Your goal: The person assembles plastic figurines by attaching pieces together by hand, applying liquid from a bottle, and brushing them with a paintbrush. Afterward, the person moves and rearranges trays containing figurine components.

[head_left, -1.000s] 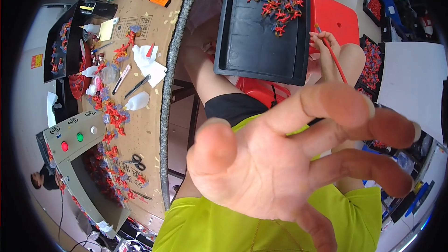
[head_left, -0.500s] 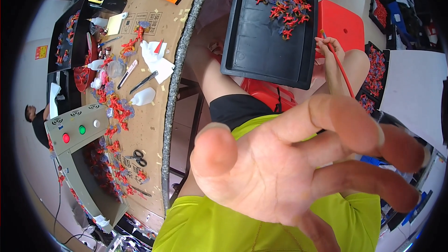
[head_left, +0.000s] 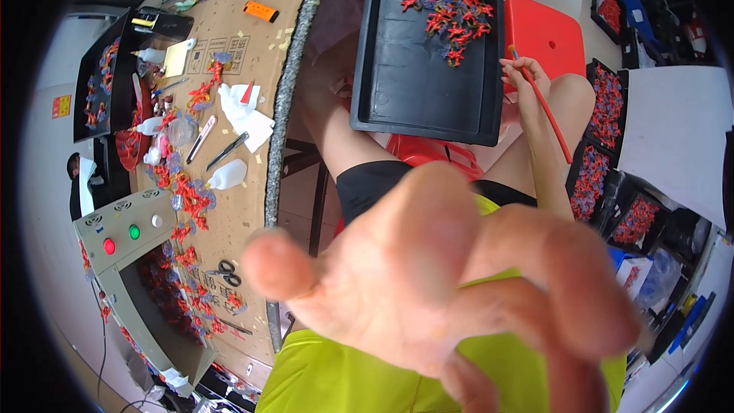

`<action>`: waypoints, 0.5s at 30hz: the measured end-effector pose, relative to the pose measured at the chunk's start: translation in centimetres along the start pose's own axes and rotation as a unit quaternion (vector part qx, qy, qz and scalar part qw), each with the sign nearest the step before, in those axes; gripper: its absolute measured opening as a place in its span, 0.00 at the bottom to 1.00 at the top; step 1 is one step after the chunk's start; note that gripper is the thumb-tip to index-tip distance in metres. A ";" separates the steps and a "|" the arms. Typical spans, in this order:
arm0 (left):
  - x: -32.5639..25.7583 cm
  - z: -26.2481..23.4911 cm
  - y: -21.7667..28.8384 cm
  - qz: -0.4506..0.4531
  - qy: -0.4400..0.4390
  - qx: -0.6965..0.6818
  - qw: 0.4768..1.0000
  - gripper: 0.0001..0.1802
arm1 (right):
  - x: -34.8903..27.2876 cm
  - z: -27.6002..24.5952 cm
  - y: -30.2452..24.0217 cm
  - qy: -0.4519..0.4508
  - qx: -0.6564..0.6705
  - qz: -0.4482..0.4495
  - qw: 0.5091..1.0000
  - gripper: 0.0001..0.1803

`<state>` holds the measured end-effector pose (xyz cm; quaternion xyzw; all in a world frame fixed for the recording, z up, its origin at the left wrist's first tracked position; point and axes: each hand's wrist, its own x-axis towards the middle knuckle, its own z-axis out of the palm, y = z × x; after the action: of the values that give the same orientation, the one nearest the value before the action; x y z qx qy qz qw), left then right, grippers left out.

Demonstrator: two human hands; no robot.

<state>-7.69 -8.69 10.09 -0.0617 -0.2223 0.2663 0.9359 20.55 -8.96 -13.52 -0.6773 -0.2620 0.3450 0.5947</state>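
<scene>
Close to the camera, my left hand point(head_left: 382, 298) fills the lower middle. Its palm is turned up toward me, with the fingers apart, partly curled and blurred, and nothing held in it. Farther off, my right hand point(head_left: 527, 80) rests by my right knee and pinches a slim red paintbrush point(head_left: 552, 118), its tip pointing up and away. Just left of that hand lies a black plastic tray point(head_left: 382, 107). Small red-and-blue figurines point(head_left: 447, 15) are clustered in its far right part.
On the left, a cardboard-covered table point(head_left: 252, 107) carries figurines, a white squeeze bottle point(head_left: 228, 174), scissors point(head_left: 227, 271), an orange box cutter point(head_left: 261, 11) and a grey machine with buttons point(head_left: 126, 229). A red stool point(head_left: 547, 30) stands beyond my right hand. Trays of figurines point(head_left: 604, 103) sit at right.
My left hand has shifted left, and its fingers have curled up toward the camera. The right hand still holds the paintbrush. The whole view has shifted slightly.
</scene>
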 end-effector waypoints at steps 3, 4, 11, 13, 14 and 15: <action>1.2 -1.9 -0.5 0.002 -0.004 -0.010 1.000 0.12 | 0.1 0.5 0.4 -0.008 0.001 -0.002 1.000 0.04; 0.3 -0.7 0.1 0.005 -0.004 -0.006 1.000 0.12 | 0.0 0.7 0.3 -0.011 0.005 -0.003 1.000 0.04; 0.6 0.4 -0.1 -0.019 -0.012 -0.016 1.000 0.11 | 0.2 -0.6 0.5 0.011 0.014 0.014 1.000 0.04; 1.0 -1.2 -0.1 0.029 -0.037 0.011 0.999 0.12 | 0.4 -0.5 1.6 0.035 0.012 0.037 0.999 0.04; 0.5 -3.7 -0.1 0.086 -0.058 0.035 0.994 0.14 | 0.6 -0.9 3.1 0.048 0.018 0.026 0.998 0.04; -0.4 -5.2 1.2 0.087 0.011 0.109 0.990 0.14 | 0.8 -1.1 4.8 0.058 -0.054 -0.051 0.996 0.05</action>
<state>-6.24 -7.83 5.04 0.0186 -0.1749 0.3685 0.9128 21.62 -9.78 -18.28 -0.7128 -0.2793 0.2597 0.5887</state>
